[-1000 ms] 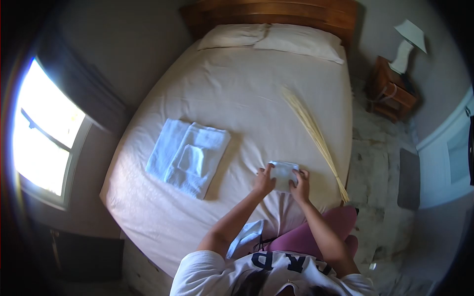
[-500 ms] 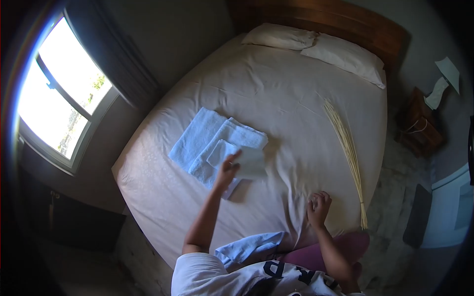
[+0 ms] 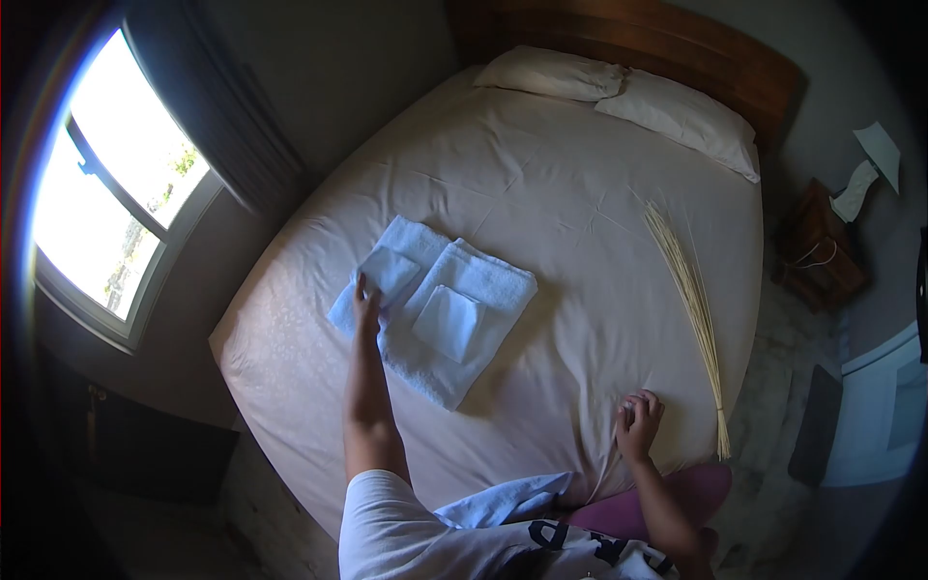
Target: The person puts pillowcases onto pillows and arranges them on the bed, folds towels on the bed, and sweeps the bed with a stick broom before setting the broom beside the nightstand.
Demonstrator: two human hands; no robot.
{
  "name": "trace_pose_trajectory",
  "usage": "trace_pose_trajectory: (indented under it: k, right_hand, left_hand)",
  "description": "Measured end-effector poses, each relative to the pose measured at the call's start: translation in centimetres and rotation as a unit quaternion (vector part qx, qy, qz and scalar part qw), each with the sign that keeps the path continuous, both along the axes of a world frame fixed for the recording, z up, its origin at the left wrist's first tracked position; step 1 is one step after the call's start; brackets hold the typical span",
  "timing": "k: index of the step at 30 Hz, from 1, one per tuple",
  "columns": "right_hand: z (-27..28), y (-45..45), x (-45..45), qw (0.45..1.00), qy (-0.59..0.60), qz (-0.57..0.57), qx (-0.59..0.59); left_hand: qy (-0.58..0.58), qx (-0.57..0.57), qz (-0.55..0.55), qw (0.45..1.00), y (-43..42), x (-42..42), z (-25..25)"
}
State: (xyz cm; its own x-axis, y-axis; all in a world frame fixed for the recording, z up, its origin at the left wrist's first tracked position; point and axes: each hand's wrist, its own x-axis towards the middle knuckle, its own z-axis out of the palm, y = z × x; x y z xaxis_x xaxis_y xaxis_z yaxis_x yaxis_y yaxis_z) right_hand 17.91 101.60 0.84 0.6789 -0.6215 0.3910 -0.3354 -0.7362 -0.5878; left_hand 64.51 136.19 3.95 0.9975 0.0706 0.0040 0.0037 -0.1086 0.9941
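My left hand [image 3: 367, 302] grips the near edge of a small folded pale blue washcloth [image 3: 389, 273], which lies over a folded light blue towel [image 3: 410, 236]. Beside it, to the right, is another folded light blue towel [image 3: 499, 280] with a second small folded washcloth [image 3: 449, 323] on top. My right hand [image 3: 639, 425] rests on the bed sheet [image 3: 561, 242] with fingers curled in; whether anything is inside them is hidden. A blue cloth [image 3: 507, 498] lies at the bed's near edge, by my lap.
A tied bundle of thin straw stalks [image 3: 698, 319] lies along the bed's right side. Two pillows [image 3: 681, 114] rest against the wooden headboard [image 3: 638, 37]. A nightstand [image 3: 820, 246] with a lamp [image 3: 870, 169] stands at right; a bright window [image 3: 121, 184] is at left.
My left hand has moved left with the washcloth, from above the right towel onto the left one. The right towel's washcloth now shows fully. My right hand stays on the sheet.
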Motion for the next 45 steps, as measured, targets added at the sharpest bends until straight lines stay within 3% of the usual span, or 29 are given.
trace_pose_trajectory:
  k: [1,7,8,9,10,11,12,13,14,15,16,17,18,19,21,23,24,25,27,28,29,31,32,35,39,43,45]
  right_hand:
    - [-0.2,-0.1,0.0,1.000,0.005,0.001,-0.009]
    - [0.0,-0.2,-0.1,1.000,0.025,0.010,-0.004]
    - [0.0,-0.3,0.0,1.000,0.027,0.010,-0.004]
    - [0.1,-0.4,0.2,0.999,0.033,0.009,-0.002]
    - [0.1,-0.5,0.3,1.000,0.026,0.013,-0.010]
    - [0.1,-0.6,0.0,0.999,0.022,0.017,-0.017]
    - [0.1,-0.5,-0.3,0.999,0.037,0.015,-0.013]
    - [0.1,-0.6,-0.2,0.999,0.030,0.020,0.003]
    - [0.1,-0.7,0.0,0.999,0.019,0.026,0.019]
    - [-0.1,-0.8,0.0,0.999,0.022,0.024,0.019]
    - [-0.2,-1.0,0.0,0.999,0.026,0.030,0.018]
    - [-0.2,-1.0,-0.2,0.999,0.027,0.034,0.017]
    - [0.0,-0.9,-0.3,0.998,0.038,0.036,0.021]
    - [-0.1,-0.7,-0.5,0.999,0.032,0.028,0.017]
    - [-0.6,-0.3,-1.5,0.998,-0.005,0.053,0.041]
    - [-0.6,0.8,-2.9,0.996,-0.030,0.054,0.070]
    - [-0.3,1.5,-3.7,0.995,-0.029,0.063,0.075]
    - [-0.2,2.1,-4.5,0.994,-0.029,0.069,0.079]
    - [-0.2,3.2,-5.9,0.949,0.015,0.110,0.296]
    - [-0.3,3.8,-6.3,0.904,-0.012,0.155,0.398]
    - [-0.3,4.1,-6.4,0.846,-0.040,0.200,0.492]
    - [2.2,4.0,-7.3,0.825,-0.018,0.259,0.503]
    - [4.2,4.1,-7.7,0.871,-0.054,0.252,0.417]
    - [6.0,2.5,-8.6,0.926,-0.095,0.192,0.311]
    - [11.8,-0.6,-11.8,0.945,-0.084,0.168,0.269]
    - [17.0,-2.9,-15.2,0.938,-0.156,0.149,0.271]
    - [18.6,-4.2,-16.4,0.934,-0.141,0.151,0.291]
  left_hand:
    - [0.054,0.051,0.011,0.997,0.2,-1.3,-0.7]
    - [0.034,-0.008,0.045,0.998,1.8,-0.5,-3.5]
    - [-0.055,0.179,0.135,0.973,2.1,-0.8,-3.5]
    - [-0.141,0.358,0.214,0.898,2.0,-1.5,-2.8]
    - [-0.181,0.325,0.203,0.906,0.5,-4.7,0.5]
    - [-0.236,0.305,0.153,0.910,-0.9,-8.0,3.0]
    - [-0.198,0.258,0.018,0.945,-1.6,-11.1,3.9]
    - [-0.159,0.201,-0.114,0.960,-2.3,-13.7,3.8]
    - [-0.137,0.220,-0.212,0.942,-2.9,-16.2,1.5]
    - [0.016,0.292,-0.355,0.888,-4.7,-21.0,3.4]
    - [-0.065,0.289,-0.463,0.836,-5.5,-24.5,1.7]
    - [-0.007,0.283,-0.536,0.795,-6.2,-27.6,-0.1]
    - [-0.042,0.289,-0.585,0.757,-7.1,-30.8,-2.1]
    - [-0.073,0.381,-0.627,0.675,-8.1,-33.6,-3.0]
    - [-0.164,0.378,-0.573,0.709,-9.1,-38.8,-1.6]
    - [-0.177,0.381,-0.623,0.660,-9.7,-40.9,-2.0]
    - [-0.153,0.330,-0.625,0.690,-10.0,-41.6,-2.6]
    - [-0.169,0.329,-0.634,0.679,-10.7,-41.6,-2.1]
    - [0.015,0.357,-0.562,0.746,-11.9,-41.3,-0.7]
    - [-0.038,0.301,-0.549,0.779,-12.6,-41.3,0.7]
    - [-0.051,0.299,-0.565,0.767,-13.7,-41.3,2.0]
    - [-0.095,0.258,-0.556,0.784,-16.3,-41.5,4.5]
    - [-0.144,0.224,-0.561,0.784,-17.6,-41.8,5.3]
    - [-0.198,0.243,-0.566,0.763,-20.9,-43.5,8.7]
    - [-0.267,0.212,-0.578,0.742,-22.5,-44.1,9.7]
    - [-0.291,0.270,-0.524,0.754,-22.0,-42.6,10.7]
    - [-0.281,0.245,-0.503,0.780,-21.4,-41.3,10.7]
